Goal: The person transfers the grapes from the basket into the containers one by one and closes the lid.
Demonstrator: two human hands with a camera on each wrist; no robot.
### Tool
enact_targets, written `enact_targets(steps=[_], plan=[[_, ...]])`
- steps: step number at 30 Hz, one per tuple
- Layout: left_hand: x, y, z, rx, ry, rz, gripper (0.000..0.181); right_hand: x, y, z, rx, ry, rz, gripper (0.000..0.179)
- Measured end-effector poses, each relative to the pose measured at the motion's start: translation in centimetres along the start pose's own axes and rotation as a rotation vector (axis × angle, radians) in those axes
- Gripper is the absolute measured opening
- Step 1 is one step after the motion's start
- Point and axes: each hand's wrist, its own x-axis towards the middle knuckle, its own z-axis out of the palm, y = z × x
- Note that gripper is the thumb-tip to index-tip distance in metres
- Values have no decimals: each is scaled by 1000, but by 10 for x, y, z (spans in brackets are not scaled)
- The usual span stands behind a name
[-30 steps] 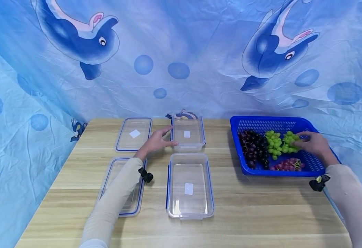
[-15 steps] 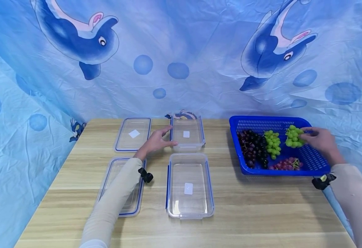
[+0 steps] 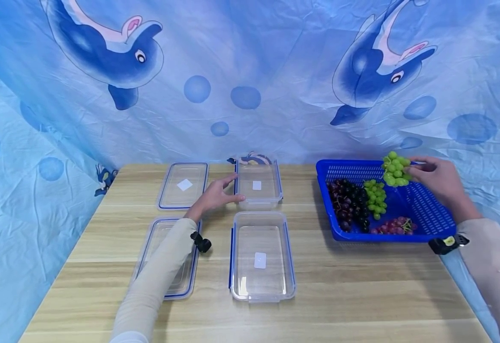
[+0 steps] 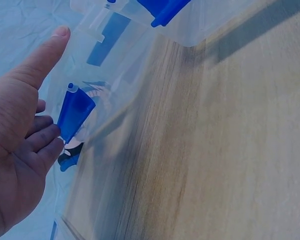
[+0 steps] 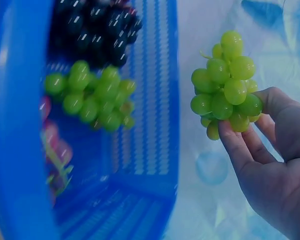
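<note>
My right hand (image 3: 439, 181) pinches a bunch of green grapes (image 5: 225, 87) and holds it up over the back right of a blue basket (image 3: 432, 216). A second green bunch (image 3: 375, 197) lies in the basket, beside black grapes (image 3: 358, 202), dark red grapes (image 3: 341, 202) and a pinkish-red bunch (image 3: 395, 226). My left hand (image 3: 216, 194) reaches to the left side of the far clear container (image 3: 256, 178), thumb and fingers spread. In the left wrist view its fingertips lie close to a blue side clip (image 4: 76, 112); whether they touch it, I cannot tell.
Nearer on the wooden table (image 3: 353, 295) stands another clear container (image 3: 262, 267) with a white label. Two blue-rimmed lids lie to the left, a far lid (image 3: 184, 186) and a near lid (image 3: 181, 281) partly under my left forearm. A blue dolphin-print curtain (image 3: 293, 85) hangs behind.
My right hand has lifted one green bunch out of the basket, raising it and bringing it slightly left and back. The left hand has stayed in place.
</note>
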Motion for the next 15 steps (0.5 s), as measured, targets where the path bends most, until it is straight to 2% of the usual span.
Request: enact_targets(steps=[6, 12, 15], plan=[[1, -2, 0, -11, 0, 0, 99, 6, -33, 14, 100, -4, -53, 58], [0, -3, -1, -21, 5, 2, 99, 15, -68, 38, 205, -43, -63, 55], [0, -1, -1, -18, 7, -1, 98, 20, -86, 50, 213, -48, -84, 52]])
